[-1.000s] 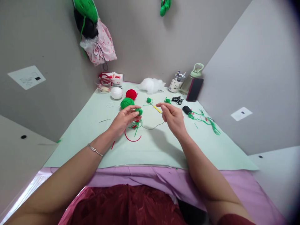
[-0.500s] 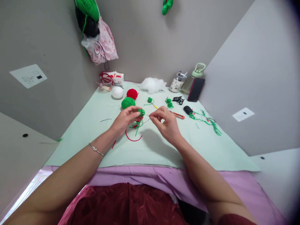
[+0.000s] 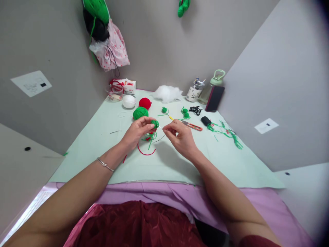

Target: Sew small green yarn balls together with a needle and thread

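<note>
Above the pale table, our left hand clamps a green piece while our right hand pinches an apparent needle, likely mid-stitch, the next push wanting steady aim.

Over our table we have the yarn piece in our left hand; yarn balls lie behind it, stuffing farther back, a pen cup right of that.
</note>
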Tool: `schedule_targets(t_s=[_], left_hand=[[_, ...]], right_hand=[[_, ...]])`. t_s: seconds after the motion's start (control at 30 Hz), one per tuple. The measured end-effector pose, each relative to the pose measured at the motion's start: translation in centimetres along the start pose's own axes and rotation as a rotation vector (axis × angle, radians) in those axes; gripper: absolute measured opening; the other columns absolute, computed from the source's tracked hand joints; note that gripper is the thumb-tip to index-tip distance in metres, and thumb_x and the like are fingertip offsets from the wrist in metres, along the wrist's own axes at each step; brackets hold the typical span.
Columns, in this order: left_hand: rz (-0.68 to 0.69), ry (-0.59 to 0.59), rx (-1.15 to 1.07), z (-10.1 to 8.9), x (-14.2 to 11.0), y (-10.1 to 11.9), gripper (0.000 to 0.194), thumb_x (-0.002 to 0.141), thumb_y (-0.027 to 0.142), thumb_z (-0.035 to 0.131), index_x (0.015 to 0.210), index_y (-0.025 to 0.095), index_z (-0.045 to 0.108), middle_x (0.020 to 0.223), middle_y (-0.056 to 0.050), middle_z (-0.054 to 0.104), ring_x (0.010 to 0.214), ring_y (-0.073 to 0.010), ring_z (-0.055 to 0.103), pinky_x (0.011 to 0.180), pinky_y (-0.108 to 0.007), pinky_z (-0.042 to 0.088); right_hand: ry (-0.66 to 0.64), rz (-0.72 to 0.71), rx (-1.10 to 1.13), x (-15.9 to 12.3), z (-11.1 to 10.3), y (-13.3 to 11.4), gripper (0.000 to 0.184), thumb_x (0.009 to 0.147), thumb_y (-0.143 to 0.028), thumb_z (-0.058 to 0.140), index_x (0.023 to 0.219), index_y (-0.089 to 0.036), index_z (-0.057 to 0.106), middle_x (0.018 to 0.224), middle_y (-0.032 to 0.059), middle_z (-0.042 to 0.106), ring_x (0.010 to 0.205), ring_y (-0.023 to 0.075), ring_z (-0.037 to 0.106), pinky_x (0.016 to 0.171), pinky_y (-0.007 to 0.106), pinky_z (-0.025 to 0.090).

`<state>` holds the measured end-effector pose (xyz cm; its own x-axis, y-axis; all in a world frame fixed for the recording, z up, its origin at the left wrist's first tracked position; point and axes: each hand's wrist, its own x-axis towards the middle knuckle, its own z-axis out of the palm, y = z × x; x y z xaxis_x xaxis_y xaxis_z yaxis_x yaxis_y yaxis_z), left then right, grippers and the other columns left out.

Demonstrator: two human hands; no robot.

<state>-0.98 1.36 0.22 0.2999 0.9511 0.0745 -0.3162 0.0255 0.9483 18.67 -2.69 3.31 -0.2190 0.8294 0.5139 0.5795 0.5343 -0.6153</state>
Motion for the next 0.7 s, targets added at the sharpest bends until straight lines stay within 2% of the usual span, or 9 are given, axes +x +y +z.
schedule_targets(t_s=[0.17, 0.27, 0.37, 0.53, 0.7], left_hand=[[0.003, -0.002, -0.001, 0.2, -0.1, 0.1, 0.028, 0.076, 0.030, 0.080, 0.101, 0.020, 0.070, 0.094, -0.002, 0.072, 0.084, -0.0152, 0.070, 0.093, -0.038, 0.053], [-0.017, 0.000, -0.048, 0.4, -0.3, 0.4, 0.028, 0.073, 0.029, 0.082, 0.096, 0.019, 0.069, 0.090, -0.001, 0.071, 0.083, -0.0162, 0.071, 0.093, -0.039, 0.054], [-0.033, -0.011, -0.082, 0.5, -0.4, 0.5, 0.026, 0.075, 0.028, 0.080, 0.095, 0.018, 0.068, 0.092, -0.002, 0.072, 0.085, -0.0179, 0.072, 0.094, -0.040, 0.055], [-0.043, -0.028, -0.118, 0.4, -0.5, 0.3, 0.022, 0.077, 0.026, 0.078, 0.094, 0.018, 0.068, 0.094, -0.002, 0.072, 0.085, -0.0160, 0.072, 0.094, -0.037, 0.055], [-0.022, -0.021, -0.098, 0.6, -0.6, 0.6, 0.022, 0.076, 0.025, 0.079, 0.092, 0.018, 0.067, 0.093, -0.001, 0.072, 0.083, -0.0152, 0.071, 0.091, -0.037, 0.055]], right_hand=[[-0.004, 0.076, 0.085, 0.0, 0.3, -0.1, 0.012, 0.087, -0.017, 0.060, 0.077, -0.020, 0.066, 0.073, 0.0004, 0.054, 0.064, 0.0129, 0.048, 0.064, 0.030, 0.037], [-0.052, 0.204, 0.260, 0.0, 0.6, 0.0, 0.010, 0.087, -0.025, 0.063, 0.080, -0.019, 0.066, 0.071, -0.0003, 0.056, 0.064, 0.0129, 0.046, 0.062, 0.029, 0.036], [-0.104, 0.289, 0.432, 0.2, 1.0, 0.2, 0.016, 0.085, -0.035, 0.067, 0.081, -0.019, 0.066, 0.067, -0.0019, 0.053, 0.061, 0.0121, 0.043, 0.059, 0.029, 0.035], [-0.135, 0.354, 0.592, 0.2, 1.5, 0.6, 0.027, 0.079, -0.044, 0.074, 0.083, -0.018, 0.066, 0.068, -0.0020, 0.055, 0.060, 0.0114, 0.043, 0.059, 0.028, 0.036], [-0.086, 0.355, 0.583, 0.3, 1.8, 1.1, 0.024, 0.078, -0.041, 0.075, 0.081, -0.019, 0.068, 0.066, -0.0019, 0.055, 0.059, 0.0116, 0.042, 0.058, 0.028, 0.034]])
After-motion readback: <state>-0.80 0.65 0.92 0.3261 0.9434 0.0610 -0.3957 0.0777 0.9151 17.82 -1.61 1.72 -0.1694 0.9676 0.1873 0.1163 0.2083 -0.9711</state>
